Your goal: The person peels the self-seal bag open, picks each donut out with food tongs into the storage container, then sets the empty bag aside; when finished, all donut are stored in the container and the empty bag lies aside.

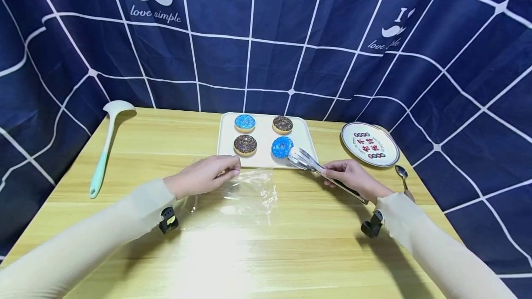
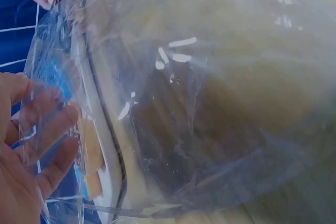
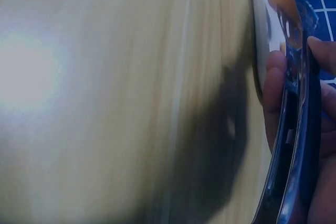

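My left hand (image 1: pixel 201 176) pinches the edge of a clear plastic bag (image 1: pixel 249 197) in front of the tray; in the left wrist view the bag (image 2: pixel 173 93) hangs spread out, with fingers showing through the film. In my right hand (image 1: pixel 353 176) is a pair of metal tongs (image 1: pixel 305 159) with dark handles. Their slotted tips overlap the front right blue doughnut (image 1: pixel 281 146) in the head view. On the white tray (image 1: pixel 263 163) also lie a second blue doughnut (image 1: pixel 244 122) and two chocolate ones, front left (image 1: pixel 245 145) and back right (image 1: pixel 282 124).
A mint-handled ladle (image 1: pixel 104 160) lies at the table's left. At the right are a white plate (image 1: pixel 370 144) with red lettering and a small spoon (image 1: pixel 402 173). A dark blue checked cloth (image 1: pixel 216 59) hangs behind the wooden table (image 1: pixel 307 253).
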`<state>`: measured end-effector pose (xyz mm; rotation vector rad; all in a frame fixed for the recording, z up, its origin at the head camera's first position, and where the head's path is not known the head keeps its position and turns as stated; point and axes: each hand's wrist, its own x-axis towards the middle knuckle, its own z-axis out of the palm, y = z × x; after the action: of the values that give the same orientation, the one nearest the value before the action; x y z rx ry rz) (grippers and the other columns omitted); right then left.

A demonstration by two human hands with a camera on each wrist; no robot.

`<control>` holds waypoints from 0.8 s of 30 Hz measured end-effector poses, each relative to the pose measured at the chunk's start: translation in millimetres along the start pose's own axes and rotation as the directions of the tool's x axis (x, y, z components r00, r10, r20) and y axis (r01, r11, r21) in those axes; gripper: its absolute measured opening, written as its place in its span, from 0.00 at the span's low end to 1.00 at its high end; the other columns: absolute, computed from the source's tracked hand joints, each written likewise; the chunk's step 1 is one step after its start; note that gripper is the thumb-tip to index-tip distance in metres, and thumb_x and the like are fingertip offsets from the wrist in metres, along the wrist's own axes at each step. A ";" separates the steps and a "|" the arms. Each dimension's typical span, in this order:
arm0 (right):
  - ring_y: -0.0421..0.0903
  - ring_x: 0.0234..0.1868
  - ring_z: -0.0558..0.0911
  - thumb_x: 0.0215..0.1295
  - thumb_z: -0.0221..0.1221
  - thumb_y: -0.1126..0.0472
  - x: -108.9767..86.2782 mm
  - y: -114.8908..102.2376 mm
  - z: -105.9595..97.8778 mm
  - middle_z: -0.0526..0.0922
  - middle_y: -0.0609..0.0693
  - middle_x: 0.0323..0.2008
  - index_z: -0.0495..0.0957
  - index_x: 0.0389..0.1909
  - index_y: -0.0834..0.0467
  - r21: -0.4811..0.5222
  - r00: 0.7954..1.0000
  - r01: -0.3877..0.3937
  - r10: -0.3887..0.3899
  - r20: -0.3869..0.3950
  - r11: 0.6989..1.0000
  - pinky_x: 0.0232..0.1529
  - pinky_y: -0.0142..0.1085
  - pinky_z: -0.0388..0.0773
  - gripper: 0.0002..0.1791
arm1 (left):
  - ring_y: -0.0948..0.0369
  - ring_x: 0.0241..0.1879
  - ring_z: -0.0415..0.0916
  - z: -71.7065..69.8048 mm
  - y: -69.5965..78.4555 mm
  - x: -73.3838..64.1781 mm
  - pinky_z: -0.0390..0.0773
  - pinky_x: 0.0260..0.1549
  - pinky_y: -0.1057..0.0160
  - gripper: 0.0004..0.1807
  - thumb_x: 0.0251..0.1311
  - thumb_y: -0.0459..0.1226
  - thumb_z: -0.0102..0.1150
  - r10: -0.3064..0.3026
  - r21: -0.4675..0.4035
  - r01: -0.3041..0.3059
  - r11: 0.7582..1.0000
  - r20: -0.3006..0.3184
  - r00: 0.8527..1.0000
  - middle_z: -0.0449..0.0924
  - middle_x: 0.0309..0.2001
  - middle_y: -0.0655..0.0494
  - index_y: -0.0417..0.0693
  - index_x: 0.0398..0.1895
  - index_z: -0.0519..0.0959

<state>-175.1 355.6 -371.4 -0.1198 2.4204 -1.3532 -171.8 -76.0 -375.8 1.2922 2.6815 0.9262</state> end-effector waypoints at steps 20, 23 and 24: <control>0.35 0.33 0.86 0.76 0.60 0.60 1.7 -1.3 -6.1 0.89 0.43 0.32 0.77 0.59 0.75 0.027 0.997 -0.072 0.072 -0.010 0.997 0.39 0.30 0.85 0.22 | 0.68 0.33 0.72 7.8 6.4 10.1 0.77 0.37 0.66 0.06 0.79 0.38 0.53 0.054 -0.002 -0.054 0.999 0.030 0.998 0.77 0.34 0.64 0.48 0.42 0.78; 0.35 0.34 0.86 0.76 0.61 0.59 0.6 -0.3 -7.7 0.89 0.43 0.33 0.77 0.59 0.75 0.017 0.997 -0.068 0.068 -0.022 0.998 0.40 0.30 0.85 0.23 | 0.68 0.34 0.73 8.9 5.1 10.6 0.78 0.38 0.65 0.06 0.79 0.38 0.53 0.056 -0.003 -0.056 0.998 0.032 0.998 0.78 0.35 0.64 0.49 0.42 0.78; 0.35 0.34 0.86 0.76 0.61 0.59 0.1 -0.2 -8.3 0.89 0.44 0.33 0.77 0.60 0.75 0.012 0.997 -0.067 0.067 -0.026 0.998 0.40 0.31 0.85 0.24 | 0.68 0.34 0.73 9.3 4.7 10.6 0.78 0.38 0.65 0.06 0.79 0.38 0.53 0.058 -0.005 -0.058 0.998 0.031 0.998 0.78 0.35 0.64 0.49 0.42 0.78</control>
<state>-178.2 362.2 -367.3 -0.0174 2.4163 -1.3463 -173.0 -61.4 -378.6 1.3784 2.6306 0.9087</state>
